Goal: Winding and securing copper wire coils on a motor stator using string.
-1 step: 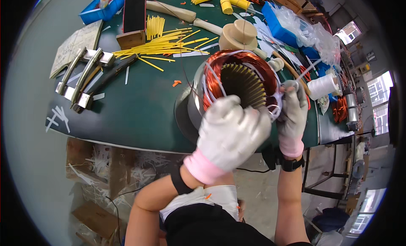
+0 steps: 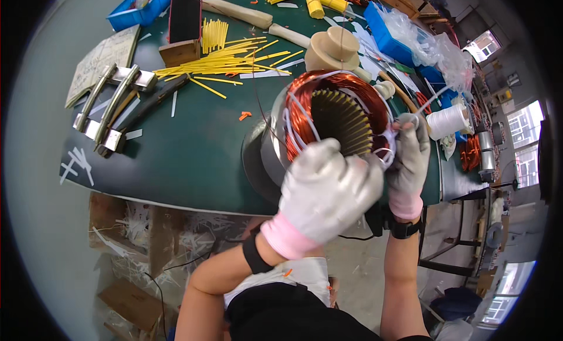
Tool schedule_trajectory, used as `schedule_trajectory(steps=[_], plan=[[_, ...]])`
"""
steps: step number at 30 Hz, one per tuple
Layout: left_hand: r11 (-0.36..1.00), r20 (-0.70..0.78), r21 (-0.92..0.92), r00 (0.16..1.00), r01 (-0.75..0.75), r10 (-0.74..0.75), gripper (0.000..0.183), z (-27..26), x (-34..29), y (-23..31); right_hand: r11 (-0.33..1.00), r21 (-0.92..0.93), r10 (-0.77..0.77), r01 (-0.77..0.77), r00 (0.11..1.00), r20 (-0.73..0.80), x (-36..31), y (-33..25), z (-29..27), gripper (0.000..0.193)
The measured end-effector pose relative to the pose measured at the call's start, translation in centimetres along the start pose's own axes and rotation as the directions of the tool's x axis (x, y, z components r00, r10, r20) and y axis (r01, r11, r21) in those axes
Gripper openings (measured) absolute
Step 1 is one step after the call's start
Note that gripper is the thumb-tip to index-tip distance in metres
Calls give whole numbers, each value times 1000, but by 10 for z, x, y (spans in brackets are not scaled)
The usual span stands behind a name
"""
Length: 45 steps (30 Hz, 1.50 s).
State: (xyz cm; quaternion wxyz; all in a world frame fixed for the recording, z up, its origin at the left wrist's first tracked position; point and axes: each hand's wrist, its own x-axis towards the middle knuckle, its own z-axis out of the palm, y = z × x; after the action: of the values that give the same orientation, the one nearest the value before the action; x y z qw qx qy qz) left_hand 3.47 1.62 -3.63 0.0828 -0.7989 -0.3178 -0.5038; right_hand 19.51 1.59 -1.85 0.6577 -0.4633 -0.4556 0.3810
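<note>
— While the stator [image 2: 337, 127] lies on its side at the near edge of the green bench [image 2: 193, 159], its open bore turned up toward the worker, both gloved hands close in on its lower right rim. Why that spot?

— That is where the white lacing cord [image 2: 296, 121] crosses the copper winding [image 2: 305, 106]. The left hand [image 2: 328, 191] is curled into a loose fist over the rim, apparently gripping the cord or the coil end — the glove hides exactly what. The right hand [image 2: 410, 156] pinches a strand of white cord at the winding's edge, fingertips pressed together on it.

— And the hands themselves?

— Close together, nearly touching, both shut rather than spread. Laying the stator near the bench edge keeps the winding within easy reach of both wrists.

— What sits around it?

— A spool of white cord [image 2: 448, 121] stands just to the right, seemingly the source of the strand. A tan wooden mallet head [image 2: 334, 47] rests behind the stator. Farther left, yellow sleeves [image 2: 229, 56] lie scattered, beside metal forming tools [image 2: 114, 103]. Blue trays [image 2: 390, 39] line the far side, well apart from the hands.
</note>
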Motion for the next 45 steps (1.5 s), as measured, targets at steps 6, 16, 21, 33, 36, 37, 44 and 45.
schedule_trajectory(steps=[6,16,21,33,36,37,44,45], plan=[[997,-109,74,994,-3,11,17,16,-5,5,936,-342,-71,80,997,39,10,-5,-4,17],[961,-34,-247,992,-122,118,17,-8,-1,-35,980,-42,193,-196,979,-65,-33,-13,4,30],[923,325,-362,911,-129,255,12,-35,28,-67,812,498,217,-303,950,225,-80,6,4,28],[935,462,-181,813,-305,354,31,-50,21,-39,730,471,261,-495,839,477,-40,-16,8,21],[938,501,-132,795,-321,343,29,-44,23,-36,712,443,270,-545,795,544,-29,-12,-11,22],[935,509,-134,787,-329,350,29,-44,22,-34,707,455,264,-541,799,540,-31,-12,-14,22],[953,505,-108,810,-284,299,28,-44,23,-27,980,65,-198,187,912,359,-34,11,-8,33],[953,492,-105,818,-284,298,28,-42,22,-26,838,-146,-467,526,829,307,-34,25,-9,35]])
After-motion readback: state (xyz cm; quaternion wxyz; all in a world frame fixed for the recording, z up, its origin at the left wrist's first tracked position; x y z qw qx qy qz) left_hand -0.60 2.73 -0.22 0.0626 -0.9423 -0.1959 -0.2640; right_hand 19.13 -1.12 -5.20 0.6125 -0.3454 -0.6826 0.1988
